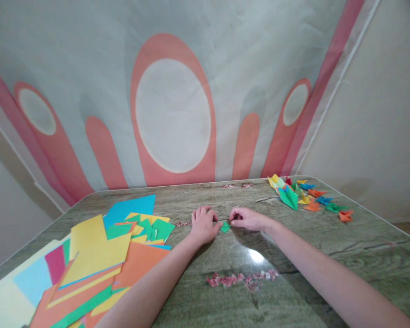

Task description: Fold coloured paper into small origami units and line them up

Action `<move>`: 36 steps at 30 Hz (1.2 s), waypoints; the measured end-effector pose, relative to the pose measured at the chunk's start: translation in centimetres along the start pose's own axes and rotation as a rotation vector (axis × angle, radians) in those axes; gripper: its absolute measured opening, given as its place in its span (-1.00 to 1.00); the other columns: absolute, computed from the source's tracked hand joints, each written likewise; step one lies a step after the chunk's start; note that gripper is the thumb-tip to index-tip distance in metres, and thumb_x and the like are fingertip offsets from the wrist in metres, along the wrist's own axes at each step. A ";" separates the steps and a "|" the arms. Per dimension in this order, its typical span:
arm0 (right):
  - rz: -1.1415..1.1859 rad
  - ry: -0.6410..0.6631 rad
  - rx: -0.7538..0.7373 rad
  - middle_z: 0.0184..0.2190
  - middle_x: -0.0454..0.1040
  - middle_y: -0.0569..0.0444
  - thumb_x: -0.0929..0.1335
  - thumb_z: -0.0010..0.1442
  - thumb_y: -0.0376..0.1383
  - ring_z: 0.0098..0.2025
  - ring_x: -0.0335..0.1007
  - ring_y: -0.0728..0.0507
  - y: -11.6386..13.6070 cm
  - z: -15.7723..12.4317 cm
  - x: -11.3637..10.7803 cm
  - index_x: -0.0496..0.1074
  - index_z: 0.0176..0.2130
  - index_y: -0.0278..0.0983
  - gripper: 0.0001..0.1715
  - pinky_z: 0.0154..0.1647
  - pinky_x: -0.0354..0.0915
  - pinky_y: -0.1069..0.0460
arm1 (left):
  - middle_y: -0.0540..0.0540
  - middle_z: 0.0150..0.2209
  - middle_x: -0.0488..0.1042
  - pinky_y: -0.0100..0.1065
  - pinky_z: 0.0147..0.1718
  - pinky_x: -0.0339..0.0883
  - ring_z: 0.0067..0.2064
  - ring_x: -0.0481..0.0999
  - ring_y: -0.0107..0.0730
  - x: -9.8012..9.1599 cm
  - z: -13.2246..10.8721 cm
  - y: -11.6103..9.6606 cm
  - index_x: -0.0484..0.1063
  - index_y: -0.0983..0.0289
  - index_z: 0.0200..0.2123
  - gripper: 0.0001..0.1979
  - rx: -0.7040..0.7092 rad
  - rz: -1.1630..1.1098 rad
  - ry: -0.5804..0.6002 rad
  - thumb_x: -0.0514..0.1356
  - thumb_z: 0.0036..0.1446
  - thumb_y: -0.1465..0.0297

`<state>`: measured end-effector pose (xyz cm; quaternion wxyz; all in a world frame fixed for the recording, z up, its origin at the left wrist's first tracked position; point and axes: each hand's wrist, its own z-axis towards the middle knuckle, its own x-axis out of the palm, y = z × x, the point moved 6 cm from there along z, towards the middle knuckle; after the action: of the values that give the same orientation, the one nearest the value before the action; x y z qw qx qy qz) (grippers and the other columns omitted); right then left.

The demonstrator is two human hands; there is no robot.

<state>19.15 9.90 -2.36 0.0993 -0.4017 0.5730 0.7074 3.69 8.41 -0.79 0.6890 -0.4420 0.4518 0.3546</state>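
Note:
A small piece of green folded paper (225,227), roughly diamond-shaped, lies on the table between my hands. My left hand (205,224) rests on the tabletop with its fingers apart, and the thumb reaches to the paper's left edge. On the other side, my right hand (248,219) has thumb and forefinger pinched together at the paper's right corner. The curled fingers partly hide that corner.
Left of my hands, loose coloured sheets (99,250) spread in a pile, with small green and yellow pieces (153,228) on top. Several folded paper figures (312,205) stand at the back right. The wood-patterned table (314,282) meets a printed backdrop (225,82).

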 end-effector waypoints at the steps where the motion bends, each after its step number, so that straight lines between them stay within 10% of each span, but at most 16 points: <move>1: 0.012 -0.004 0.004 -0.57 0.32 0.20 0.32 0.04 -0.31 -0.53 0.17 0.04 0.0 0.0 0.0 0.39 -0.36 -0.32 -0.89 -0.52 0.11 0.14 | 0.10 0.03 0.22 -0.01 0.10 -0.13 0.12 0.10 -0.15 0.0 0.0 0.1 0.36 0.18 -0.30 -0.77 -0.003 -0.002 -0.001 0.16 0.02 0.17; 36: -0.308 -0.198 0.116 -0.33 0.36 0.11 0.39 0.00 -0.14 -0.25 0.27 -0.07 0.7 -0.8 0.1 0.38 -0.39 -0.25 -0.77 -0.25 0.04 0.04 | 0.08 -0.03 0.28 -0.10 0.06 0.02 0.07 0.18 -0.22 -0.9 -0.4 1.6 0.36 0.17 -0.24 -0.76 0.122 -0.066 -0.019 0.14 0.06 0.18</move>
<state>19.02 8.97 -1.89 0.2855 -0.4066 0.5317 0.6859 1.86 8.48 -0.47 0.7302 -0.4105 0.4513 0.3076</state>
